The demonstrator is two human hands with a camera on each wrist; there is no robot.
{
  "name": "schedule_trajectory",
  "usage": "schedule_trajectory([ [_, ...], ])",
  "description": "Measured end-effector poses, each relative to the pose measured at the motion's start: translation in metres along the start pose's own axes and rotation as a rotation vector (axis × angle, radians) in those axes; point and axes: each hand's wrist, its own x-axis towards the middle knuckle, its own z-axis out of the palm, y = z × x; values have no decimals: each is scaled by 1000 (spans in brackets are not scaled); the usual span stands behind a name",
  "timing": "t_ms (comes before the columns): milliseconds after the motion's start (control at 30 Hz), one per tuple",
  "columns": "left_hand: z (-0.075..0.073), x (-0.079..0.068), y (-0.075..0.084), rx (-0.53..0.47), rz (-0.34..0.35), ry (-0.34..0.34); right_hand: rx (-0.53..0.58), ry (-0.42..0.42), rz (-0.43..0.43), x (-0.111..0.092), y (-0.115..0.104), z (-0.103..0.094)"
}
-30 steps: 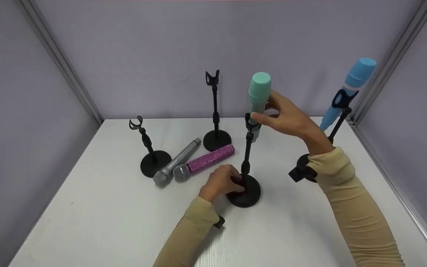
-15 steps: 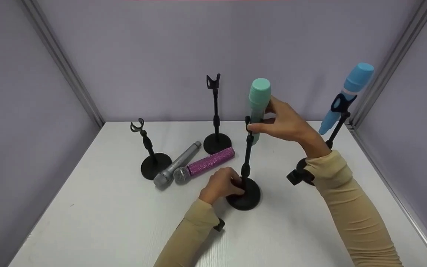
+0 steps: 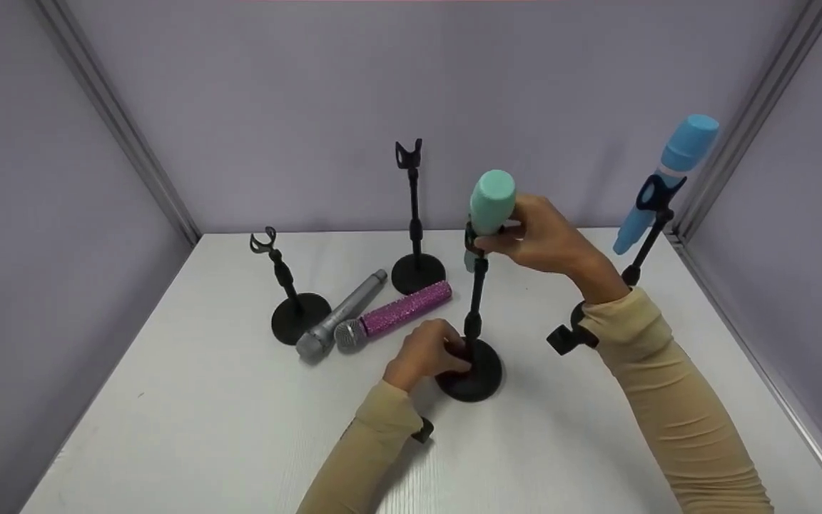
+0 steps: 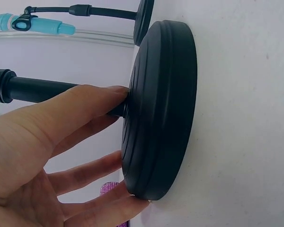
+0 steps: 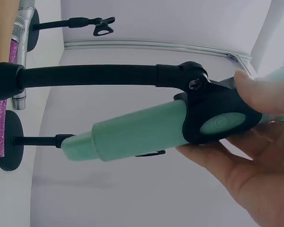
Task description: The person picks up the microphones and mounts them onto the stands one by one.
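Holding the mint-green mic (image 3: 493,202) up top with the right hand (image 3: 539,239), pressing the thumb on the black clip (image 5: 213,101) and curling fingers around the far side. Can't quite tell the exact finger contact back there, too hidden. Looks set in that clip at the top of the front stand (image 3: 473,326), tilted, with tail end poking out past the holder. Down low, gripping the same stand with the left hand (image 3: 427,351), closing thumb and forefinger around the foot of the pole and touching the round base (image 4: 163,109) with other fingers. Over on the right, seeing a blue mic (image 3: 693,143) leaning in another stand (image 3: 631,275). To the left, spotting a silver mic (image 3: 347,309) and a glittery pink mic (image 3: 407,308) lying on the white table (image 3: 204,428), near a short stand (image 3: 300,318) and a taller stand (image 3: 418,273).
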Motion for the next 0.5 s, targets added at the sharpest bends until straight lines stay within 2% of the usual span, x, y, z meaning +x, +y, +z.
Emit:
schedule_trajectory([
  [200, 2, -1, 1, 6, -8, 4, -2, -50, -33, 1, 1, -1],
  [500, 1, -2, 3, 20, -30, -3, 18, -52, -50, 3, 4, -1],
])
